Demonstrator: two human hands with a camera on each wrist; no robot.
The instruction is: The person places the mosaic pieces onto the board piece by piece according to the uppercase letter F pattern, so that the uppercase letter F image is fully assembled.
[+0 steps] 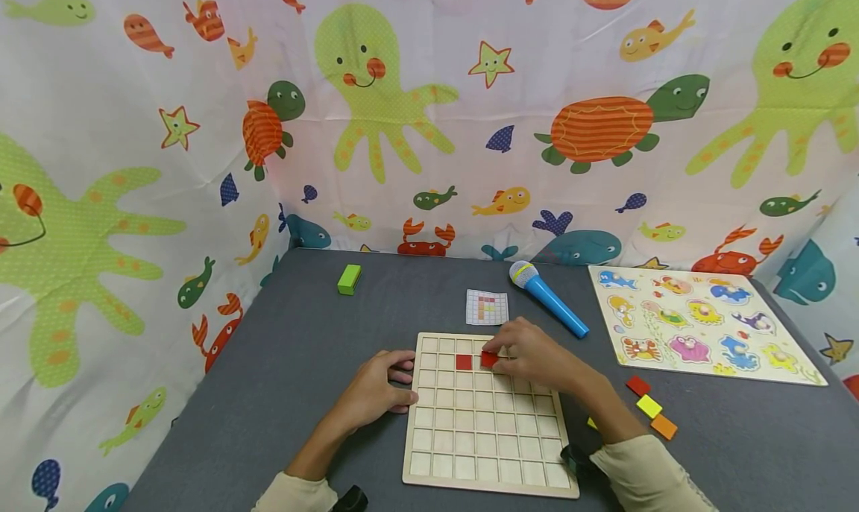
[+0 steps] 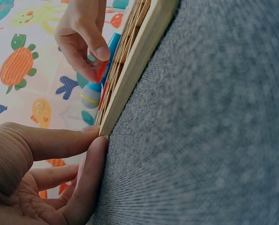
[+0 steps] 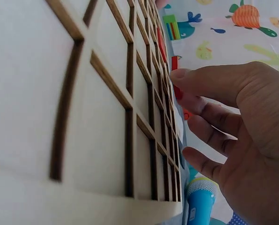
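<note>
Pinching red tile [image 1: 489, 358] in right hand [image 1: 533, 354], tilted over grid board [image 1: 464, 443] near twelve o'clock. Pinching board's ten-o'clock edge with left hand [image 1: 372, 387], apparently to steady it. Facing pattern card [image 1: 487, 308] beyond twelve o'clock, presumably there for viewing.

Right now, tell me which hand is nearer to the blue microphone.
Right. The right hand pinches a red tile over the grid board, close to the microphone; the left hand holds the board's left edge, farther away, to the left.
</note>
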